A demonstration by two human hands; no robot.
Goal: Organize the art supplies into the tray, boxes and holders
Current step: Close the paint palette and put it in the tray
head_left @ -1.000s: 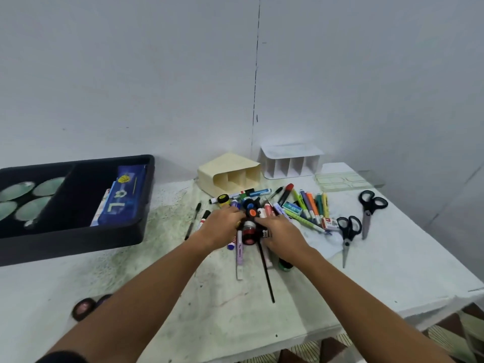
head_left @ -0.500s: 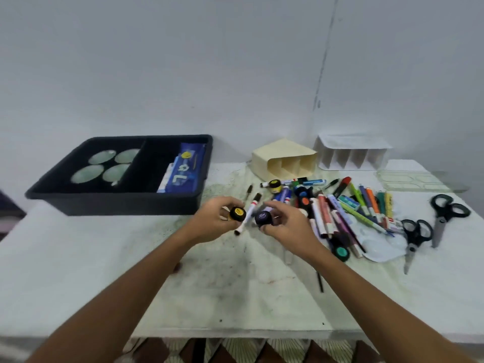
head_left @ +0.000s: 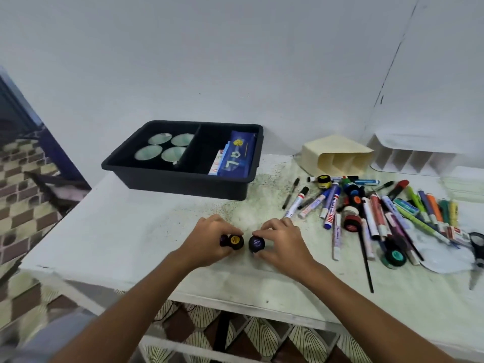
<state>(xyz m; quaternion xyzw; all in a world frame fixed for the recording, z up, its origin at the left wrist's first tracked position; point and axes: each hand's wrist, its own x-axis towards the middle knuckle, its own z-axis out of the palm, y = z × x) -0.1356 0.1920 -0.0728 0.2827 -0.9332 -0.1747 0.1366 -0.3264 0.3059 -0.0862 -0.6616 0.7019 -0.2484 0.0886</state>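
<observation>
My left hand (head_left: 209, 243) grips a small black paint jar with a yellow label (head_left: 235, 241) low over the white table (head_left: 125, 231); a purple jar (head_left: 224, 239) shows just beside its fingers. My right hand (head_left: 281, 242) grips a second black jar with a blue label (head_left: 256, 243). Both jars are close together near the table's front. Behind them stands the black tray (head_left: 183, 179), divided in two, with four round palettes (head_left: 165, 149) on the left and a blue pouch (head_left: 235, 155) on the right. A heap of markers (head_left: 366, 213) lies to the right.
A cream holder (head_left: 337, 155) lies on its side and a white slotted holder (head_left: 413, 158) stands at the back right. More paint jars (head_left: 392, 255), a thin black brush (head_left: 365, 260) and scissors (head_left: 478, 247) lie among the markers. The table's left edge drops to a tiled floor.
Both hands have come away from the marker heap with a jar each and moved left and down toward the table's front. The view has turned left.
</observation>
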